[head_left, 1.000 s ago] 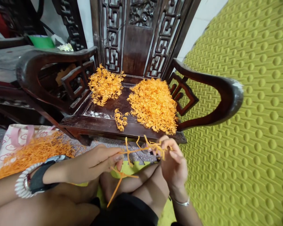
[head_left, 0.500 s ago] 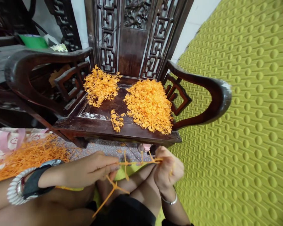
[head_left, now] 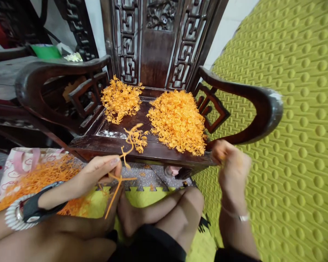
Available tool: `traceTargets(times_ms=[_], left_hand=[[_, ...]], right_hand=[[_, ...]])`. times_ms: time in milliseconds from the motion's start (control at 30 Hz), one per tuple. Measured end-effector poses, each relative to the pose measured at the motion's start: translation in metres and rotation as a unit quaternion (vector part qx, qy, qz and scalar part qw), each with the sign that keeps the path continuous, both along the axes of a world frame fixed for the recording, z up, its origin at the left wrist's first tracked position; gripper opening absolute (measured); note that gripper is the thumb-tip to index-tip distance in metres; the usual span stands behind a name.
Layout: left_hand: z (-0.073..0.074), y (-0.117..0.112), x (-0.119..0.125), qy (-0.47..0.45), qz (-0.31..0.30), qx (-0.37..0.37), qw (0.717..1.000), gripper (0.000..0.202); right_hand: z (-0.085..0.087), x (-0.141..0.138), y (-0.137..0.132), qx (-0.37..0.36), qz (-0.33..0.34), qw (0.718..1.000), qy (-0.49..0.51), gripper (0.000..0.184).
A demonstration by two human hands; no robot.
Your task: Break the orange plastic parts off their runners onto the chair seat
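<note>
My left hand [head_left: 105, 171] pinches a thin orange branched plastic stem [head_left: 129, 142] between thumb and fingers. One end curls up in front of the chair seat, and a second forked orange piece [head_left: 120, 178] hangs below the same fingers. My right hand [head_left: 232, 162] is raised by the chair's right front corner, closed in a fist and blurred. A hint of orange shows at its fingers, but what it holds is hidden. On the seat lie a large heap of curled orange pieces [head_left: 177, 122], a smaller heap [head_left: 121, 98] and a little cluster [head_left: 139, 140].
The dark carved wooden chair [head_left: 158, 62] stands ahead with curved armrests. Left on the floor, a pink-handled bag [head_left: 13, 171] sits behind a pile of straight orange pieces [head_left: 51, 178]. A green container [head_left: 46, 51] stands on the side table. Yellow-green bumpy matting [head_left: 297, 145] covers the right side.
My hands have moved apart: the right went up and right, off the stem, and the left drew slightly left and up. The stretched stem now curls upward from my left fingers.
</note>
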State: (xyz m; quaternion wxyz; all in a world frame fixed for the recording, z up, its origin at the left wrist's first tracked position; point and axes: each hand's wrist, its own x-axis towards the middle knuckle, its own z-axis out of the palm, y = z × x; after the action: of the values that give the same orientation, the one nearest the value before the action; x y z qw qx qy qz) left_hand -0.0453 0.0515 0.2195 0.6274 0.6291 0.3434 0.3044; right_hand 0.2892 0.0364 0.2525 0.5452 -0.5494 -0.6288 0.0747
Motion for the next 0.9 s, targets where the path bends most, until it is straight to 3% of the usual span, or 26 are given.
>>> traceTargets(times_ms=[100,200,333,467,633,767,900], left_hand=[[0.01,0.002,0.005,-0.033,0.069,0.015,0.997,0.038],[0.021,0.004,0.008,-0.035,0.09,0.043,0.994,0.037],[0.033,0.007,0.007,-0.035,0.137,0.078,0.987,0.033],[0.036,0.011,0.005,-0.043,0.153,0.084,0.984,0.029],[0.038,0.014,0.005,-0.091,0.151,0.026,0.984,0.018],[0.042,0.015,0.009,-0.165,0.174,-0.027,0.97,0.012],[0.043,0.019,0.013,-0.203,0.186,-0.064,0.959,0.008]], right_hand=[[-0.006,0.005,0.069,-0.035,-0.07,0.991,-0.113,0.043],[-0.013,0.021,0.131,-0.041,-0.128,0.973,-0.188,0.027],[-0.019,0.036,0.177,-0.045,-0.147,0.959,-0.239,0.024],[-0.033,0.039,0.193,-0.073,-0.136,0.949,-0.276,0.034],[-0.05,0.042,0.194,-0.074,-0.087,0.936,-0.332,0.051],[-0.05,0.041,0.189,-0.116,-0.053,0.937,-0.326,0.072],[-0.047,0.042,0.188,-0.116,-0.005,0.956,-0.268,0.089]])
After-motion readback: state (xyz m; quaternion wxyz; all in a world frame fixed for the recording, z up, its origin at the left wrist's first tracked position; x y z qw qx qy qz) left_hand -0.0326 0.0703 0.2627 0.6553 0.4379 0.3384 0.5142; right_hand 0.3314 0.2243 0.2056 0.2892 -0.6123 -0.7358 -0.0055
